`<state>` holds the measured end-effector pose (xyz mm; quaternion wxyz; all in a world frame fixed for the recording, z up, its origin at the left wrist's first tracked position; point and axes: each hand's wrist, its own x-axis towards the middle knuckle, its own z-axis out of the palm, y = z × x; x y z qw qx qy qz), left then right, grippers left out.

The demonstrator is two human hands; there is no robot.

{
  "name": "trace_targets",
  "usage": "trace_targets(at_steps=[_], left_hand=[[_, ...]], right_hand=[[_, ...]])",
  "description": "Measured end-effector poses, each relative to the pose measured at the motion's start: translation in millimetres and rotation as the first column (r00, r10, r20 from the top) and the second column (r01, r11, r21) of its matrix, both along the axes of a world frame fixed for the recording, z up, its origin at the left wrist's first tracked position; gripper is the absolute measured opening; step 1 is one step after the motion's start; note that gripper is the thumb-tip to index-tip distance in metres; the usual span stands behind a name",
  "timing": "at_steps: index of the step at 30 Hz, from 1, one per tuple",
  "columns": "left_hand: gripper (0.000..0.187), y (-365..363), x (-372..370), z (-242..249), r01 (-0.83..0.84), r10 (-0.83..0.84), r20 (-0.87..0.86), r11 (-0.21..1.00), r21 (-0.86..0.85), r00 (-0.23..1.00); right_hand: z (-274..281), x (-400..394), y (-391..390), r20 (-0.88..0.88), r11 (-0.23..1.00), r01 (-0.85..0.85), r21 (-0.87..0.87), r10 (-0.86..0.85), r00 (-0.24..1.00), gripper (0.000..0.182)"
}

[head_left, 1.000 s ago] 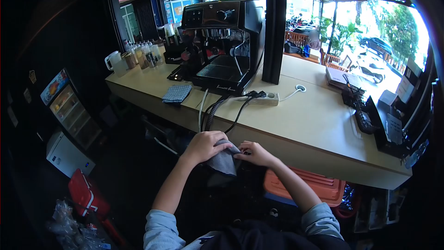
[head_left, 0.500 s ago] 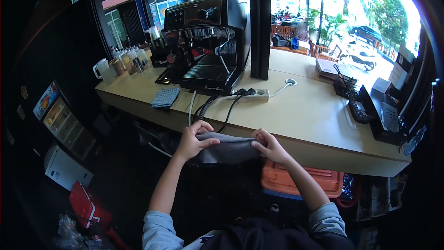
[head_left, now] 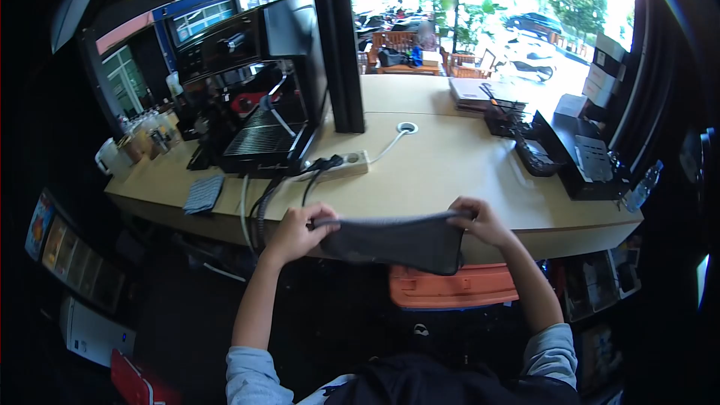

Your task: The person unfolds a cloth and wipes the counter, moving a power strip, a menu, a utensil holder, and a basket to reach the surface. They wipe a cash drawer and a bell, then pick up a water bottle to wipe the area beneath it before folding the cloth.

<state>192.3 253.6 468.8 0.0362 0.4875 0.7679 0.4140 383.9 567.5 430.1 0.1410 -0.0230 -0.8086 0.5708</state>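
A dark grey cloth [head_left: 394,241] hangs stretched between my two hands, just in front of the counter's near edge. My left hand [head_left: 298,231] pinches its upper left corner. The upper right corner is gripped between the thumb and fingers of my right hand [head_left: 480,222]. Its lower part droops free and is slightly blurred. Beyond the cloth is the pale wooden counter [head_left: 427,172].
An espresso machine [head_left: 255,90] stands on the counter's left, with a folded checked cloth [head_left: 203,194] nearby. Cables run from a power strip [head_left: 351,163]. A black tray [head_left: 585,157] sits at right; an orange lidded box [head_left: 450,286] lies below the counter.
My hands have moved apart, spreading the cloth wider and flatter, and its lower edge now hangs down. The view has turned to the right.
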Motion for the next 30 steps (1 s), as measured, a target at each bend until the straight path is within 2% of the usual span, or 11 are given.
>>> trace_targets(at_steps=[4, 5, 7, 9, 11, 15, 17, 20, 23, 27, 30], left_hand=[[0.014, 106.1, -26.8, 8.4, 0.052, -0.010, -0.115, 0.927, 0.372, 0.993], [0.014, 130.0, -26.3, 15.9, 0.075, -0.009, -0.152, 0.898, 0.434, 0.988], [0.013, 174.9, -33.7, 13.6, 0.152, -0.087, -0.165, 0.884, 0.442, 0.982], [0.023, 203.0, -44.7, -0.4, 0.166, -0.104, -0.330, 0.972, 0.166, 0.938], [0.034, 219.4, -46.3, -18.9, 0.148, -0.133, -0.218, 0.987, 0.054, 0.967], [0.037, 242.6, -71.0, -46.1, 0.122, -0.132, -0.105, 0.988, -0.094, 0.986], [0.037, 243.8, -79.4, -48.7, 0.107, -0.122, -0.120, 0.987, -0.120, 0.985], [0.036, 233.3, -96.2, -41.5, -0.006, -0.030, -0.207, 0.985, -0.172, 0.978], [0.045, 212.5, -115.0, -43.8, -0.112, 0.067, -0.176, 0.959, -0.259, 0.982], [0.067, 189.0, -137.2, -55.2, -0.315, 0.174, -0.359, 0.868, -0.384, 0.917], [0.076, 181.0, -143.6, -58.3, -0.364, 0.167, -0.406, 0.801, -0.475, 0.898]], right_hand=[[53.1, 15.6, 59.3, -0.386, 0.895, 0.389, 0.219, -0.286, 0.877, 0.011], [67.4, 22.9, 68.1, -0.386, 0.901, 0.403, 0.158, -0.319, 0.865, 0.013], [83.0, 39.7, 93.1, -0.352, 0.777, 0.435, 0.456, -0.291, 0.890, 0.015], [90.5, 50.0, 112.6, -0.066, 0.787, 0.074, 0.613, -0.042, 0.997, 0.019], [70.9, 46.5, 125.5, 0.156, 0.781, -0.007, 0.625, -0.115, 0.981, 0.027], [-5.8, -13.9, 147.2, -0.062, 0.626, 0.062, 0.777, -0.021, 0.998, 0.054], [-47.8, -47.4, 144.9, 0.111, 0.505, -0.136, 0.852, 0.079, 0.991, 0.063], [-67.5, -88.1, 161.1, 0.138, 0.477, -0.190, 0.858, 0.142, 0.980, 0.065], [-68.1, -135.7, 214.6, 0.116, 0.578, -0.057, 0.814, -0.066, 0.991, 0.058], [-97.3, -223.6, 295.3, 0.078, 0.504, 0.271, 0.820, -0.567, 0.820, 0.050], [-94.4, -297.2, 301.4, 0.097, 0.506, 0.372, 0.778, -0.682, 0.725, 0.046]])
